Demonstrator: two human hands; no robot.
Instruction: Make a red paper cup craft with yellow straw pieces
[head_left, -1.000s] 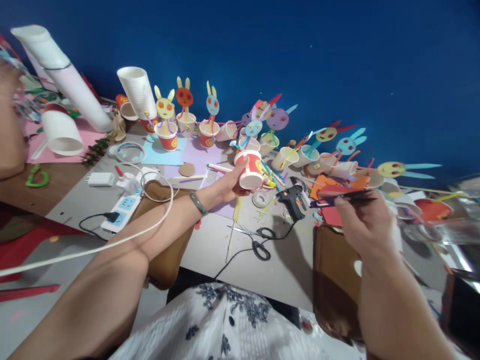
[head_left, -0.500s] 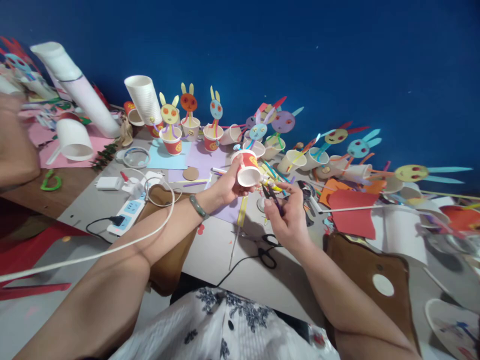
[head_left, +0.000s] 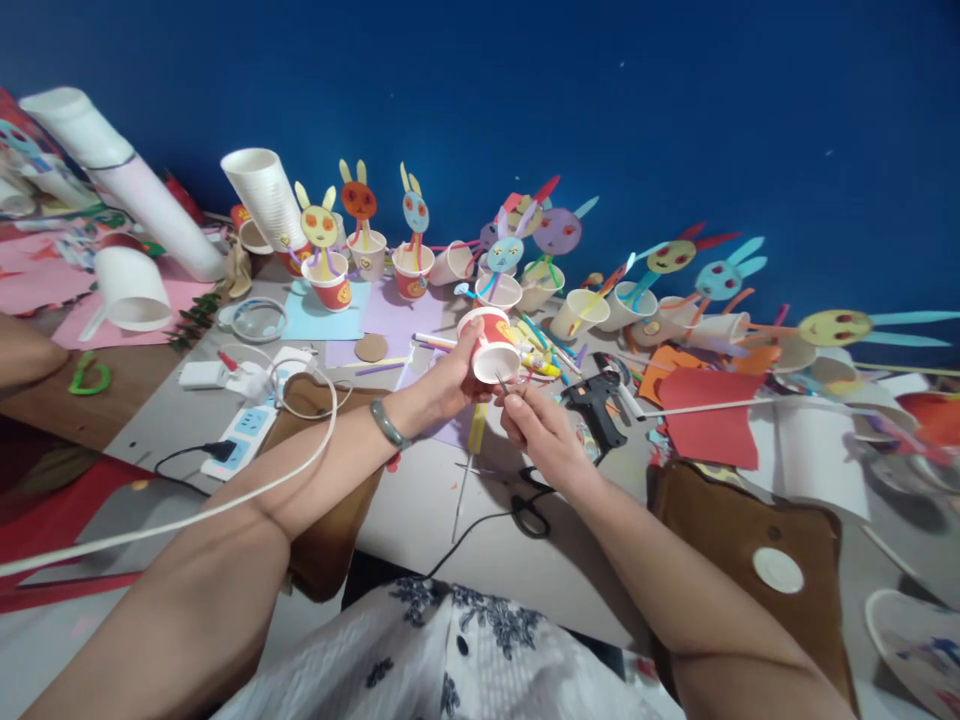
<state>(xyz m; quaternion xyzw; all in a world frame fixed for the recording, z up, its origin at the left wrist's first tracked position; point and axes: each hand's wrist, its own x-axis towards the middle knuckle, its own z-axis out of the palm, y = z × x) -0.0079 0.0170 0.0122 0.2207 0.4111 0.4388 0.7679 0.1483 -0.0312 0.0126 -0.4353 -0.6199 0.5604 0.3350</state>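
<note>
My left hand (head_left: 459,372) is wrapped round a red and white paper cup (head_left: 495,345), tilted with its pale round end toward me. A rabbit figure with a light blue face (head_left: 505,254) stands just behind the cup. My right hand (head_left: 536,425) is closed in a pinch on a thin pointed tool (head_left: 505,386), whose tip is at the cup's near end; the rest of the tool is hidden by the fingers. Right of my right hand lies a black glue gun (head_left: 600,408). Black-handled scissors (head_left: 529,517) lie below the hand.
Rabbit figures in cups, such as one with an orange face (head_left: 358,201), line the wall. At left are a power strip (head_left: 249,428), a white cable (head_left: 262,490) and another person's arm (head_left: 28,358). Red paper (head_left: 712,420) and a brown board (head_left: 750,545) are at right.
My right hand has moved left and down to the cup, bringing the tool's tip to its near end. The glue gun is now more visible. The whole view has shifted slightly.
</note>
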